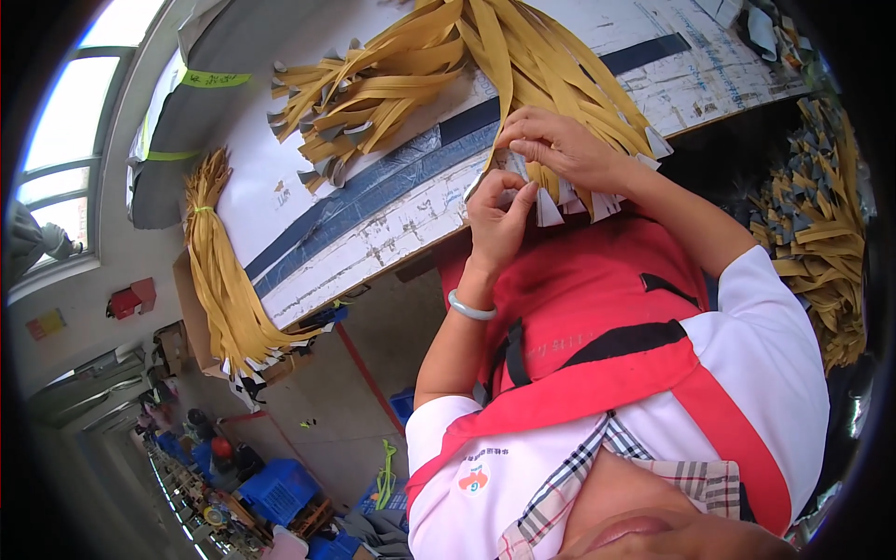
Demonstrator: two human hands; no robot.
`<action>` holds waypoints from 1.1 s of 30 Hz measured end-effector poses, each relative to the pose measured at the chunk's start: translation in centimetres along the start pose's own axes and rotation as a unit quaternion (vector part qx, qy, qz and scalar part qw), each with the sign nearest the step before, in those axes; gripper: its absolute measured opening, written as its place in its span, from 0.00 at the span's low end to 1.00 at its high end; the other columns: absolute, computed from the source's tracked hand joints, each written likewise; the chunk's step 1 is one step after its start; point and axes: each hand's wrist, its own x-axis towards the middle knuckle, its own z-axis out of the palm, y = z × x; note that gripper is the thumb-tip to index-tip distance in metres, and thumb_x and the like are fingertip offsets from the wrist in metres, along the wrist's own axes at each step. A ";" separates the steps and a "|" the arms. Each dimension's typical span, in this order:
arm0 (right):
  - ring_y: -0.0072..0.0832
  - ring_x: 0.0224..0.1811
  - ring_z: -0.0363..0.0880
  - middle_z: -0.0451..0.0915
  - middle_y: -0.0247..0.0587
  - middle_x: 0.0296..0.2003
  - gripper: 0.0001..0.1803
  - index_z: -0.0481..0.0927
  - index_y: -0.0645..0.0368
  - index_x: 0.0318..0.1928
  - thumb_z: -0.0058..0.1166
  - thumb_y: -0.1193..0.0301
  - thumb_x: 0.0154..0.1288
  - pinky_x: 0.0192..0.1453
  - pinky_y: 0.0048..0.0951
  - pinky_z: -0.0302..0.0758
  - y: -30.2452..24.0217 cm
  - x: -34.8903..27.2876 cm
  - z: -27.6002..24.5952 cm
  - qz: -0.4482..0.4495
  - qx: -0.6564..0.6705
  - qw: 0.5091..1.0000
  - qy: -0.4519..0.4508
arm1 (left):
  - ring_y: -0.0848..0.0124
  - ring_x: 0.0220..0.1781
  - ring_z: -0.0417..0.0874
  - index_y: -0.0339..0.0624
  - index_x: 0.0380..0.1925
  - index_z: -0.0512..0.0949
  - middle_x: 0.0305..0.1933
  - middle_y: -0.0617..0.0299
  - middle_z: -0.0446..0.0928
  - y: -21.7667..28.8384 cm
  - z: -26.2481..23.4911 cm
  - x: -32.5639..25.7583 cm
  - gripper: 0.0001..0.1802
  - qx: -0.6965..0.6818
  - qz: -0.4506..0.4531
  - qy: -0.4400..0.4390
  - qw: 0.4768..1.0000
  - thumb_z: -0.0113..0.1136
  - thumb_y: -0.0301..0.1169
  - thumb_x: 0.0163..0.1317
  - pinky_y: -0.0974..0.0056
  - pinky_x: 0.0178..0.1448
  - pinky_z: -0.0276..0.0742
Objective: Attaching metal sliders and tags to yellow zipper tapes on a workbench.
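Both my hands are at the near edge of the table, over a loose fan of long mustard-yellow fabric strips (551,70) with white and grey ends. My right hand (565,149) is closed, its thumb and fingers pinching one yellow strip (505,79) that runs down from the pile. Just below it my left hand (501,213), a pale bangle on its wrist, is closed in a pinch close to the lower end of that strip. What lies between the left fingertips is mostly hidden. Several white strip ends (549,209) hang over the table edge beside my hands.
On the white worktable (364,266), dark blue tape (373,201) runs lengthwise. A tied bundle of yellow strips (219,271) hangs over its left end; more strips (812,243) hang at the right. Blue crates (280,490) stand on the floor to the left.
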 end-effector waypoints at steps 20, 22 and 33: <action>0.46 0.42 0.80 0.80 0.47 0.39 0.11 0.76 0.61 0.38 0.63 0.74 0.54 0.43 0.41 0.75 -0.5 3.4 4.5 0.111 -0.093 0.918 -0.368 | 0.71 0.37 0.85 0.31 0.42 0.78 0.37 0.57 0.82 -1.9 -2.1 -6.3 0.08 -0.216 -0.233 0.095 0.943 0.58 0.27 0.72 0.66 0.40 0.86; 0.47 0.41 0.80 0.80 0.48 0.39 0.11 0.76 0.61 0.38 0.63 0.74 0.55 0.42 0.41 0.75 -0.4 3.4 4.9 0.131 -0.092 0.909 -0.385 | 0.71 0.38 0.85 0.31 0.42 0.78 0.37 0.57 0.82 -1.8 -2.0 -6.4 0.08 -0.217 -0.225 0.099 0.945 0.58 0.27 0.72 0.66 0.41 0.86; 0.51 0.43 0.79 0.74 0.45 0.40 0.12 0.72 0.59 0.41 0.61 0.72 0.59 0.44 0.46 0.74 -0.1 0.2 5.9 0.034 -0.120 0.957 -0.263 | 0.80 0.37 0.80 0.34 0.38 0.79 0.35 0.66 0.81 -2.2 -2.2 -6.3 0.04 -0.162 -0.171 0.128 0.963 0.59 0.25 0.70 0.74 0.44 0.77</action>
